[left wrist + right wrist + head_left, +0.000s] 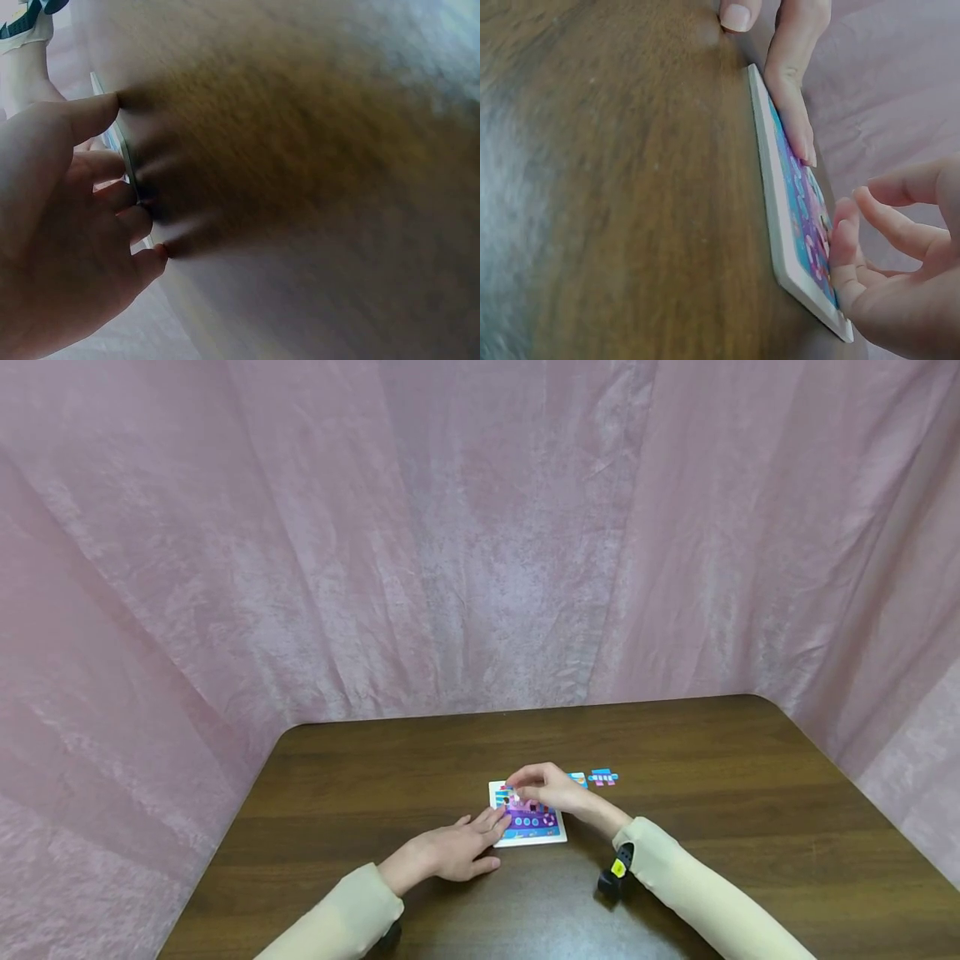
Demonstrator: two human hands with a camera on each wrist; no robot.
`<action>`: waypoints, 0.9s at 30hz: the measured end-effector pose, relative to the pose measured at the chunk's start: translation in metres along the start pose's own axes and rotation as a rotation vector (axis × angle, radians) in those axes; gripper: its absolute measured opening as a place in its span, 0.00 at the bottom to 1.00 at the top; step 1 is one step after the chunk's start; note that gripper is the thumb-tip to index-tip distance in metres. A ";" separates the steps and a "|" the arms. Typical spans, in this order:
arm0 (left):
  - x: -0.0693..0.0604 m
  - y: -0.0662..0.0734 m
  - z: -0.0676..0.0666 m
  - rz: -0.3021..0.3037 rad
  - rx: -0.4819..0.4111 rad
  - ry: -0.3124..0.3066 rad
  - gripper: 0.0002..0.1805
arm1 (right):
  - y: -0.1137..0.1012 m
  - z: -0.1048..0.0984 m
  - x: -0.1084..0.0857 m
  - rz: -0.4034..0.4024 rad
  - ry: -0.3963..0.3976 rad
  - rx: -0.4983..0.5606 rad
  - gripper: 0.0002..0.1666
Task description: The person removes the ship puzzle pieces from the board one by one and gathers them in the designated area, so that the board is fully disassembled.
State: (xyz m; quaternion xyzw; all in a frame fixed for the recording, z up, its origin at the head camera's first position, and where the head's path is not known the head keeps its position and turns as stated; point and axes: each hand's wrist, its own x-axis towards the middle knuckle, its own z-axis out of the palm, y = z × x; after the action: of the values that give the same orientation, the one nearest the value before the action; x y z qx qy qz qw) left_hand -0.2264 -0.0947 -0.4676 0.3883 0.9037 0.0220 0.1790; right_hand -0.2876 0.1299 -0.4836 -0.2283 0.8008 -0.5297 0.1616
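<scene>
A jigsaw puzzle in a white-bordered tray (pixel 528 841) lies on the table, with a purple and pink ship picture on blue. My left hand (pixel 459 850) rests at the tray's left edge, its fingers extended onto the picture. Over the picture's upper part, my right hand (pixel 551 789) has bent fingers, with thumb and fingertips close together. Whether a piece sits between them is hidden. In the right wrist view, the right thumb (pixel 845 240) is down by the picture surface. The left wrist view shows the left hand (pixel 67 202) from its palm side, fingertips along the tray edge.
Joined loose puzzle pieces (pixel 602 777) lie right of the tray on the brown wooden table (pixel 375 777). Another blue and orange piece (pixel 577 779) shows just behind the right hand. A pink curtain (pixel 480 543) hangs behind the table.
</scene>
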 end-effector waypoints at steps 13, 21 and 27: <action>0.000 0.000 0.001 -0.003 0.003 0.003 0.36 | 0.002 0.000 0.004 0.066 0.022 0.096 0.28; 0.002 0.000 0.002 -0.002 0.015 0.011 0.36 | 0.001 0.007 0.013 0.127 0.065 -0.086 0.26; -0.001 0.001 0.001 -0.004 0.011 0.007 0.36 | 0.002 0.013 0.019 0.037 0.108 -0.277 0.22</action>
State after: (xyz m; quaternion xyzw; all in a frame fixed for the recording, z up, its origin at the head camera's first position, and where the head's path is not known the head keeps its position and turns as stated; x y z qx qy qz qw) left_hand -0.2247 -0.0944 -0.4677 0.3872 0.9053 0.0178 0.1736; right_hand -0.2975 0.1104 -0.4907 -0.2048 0.8779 -0.4224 0.0948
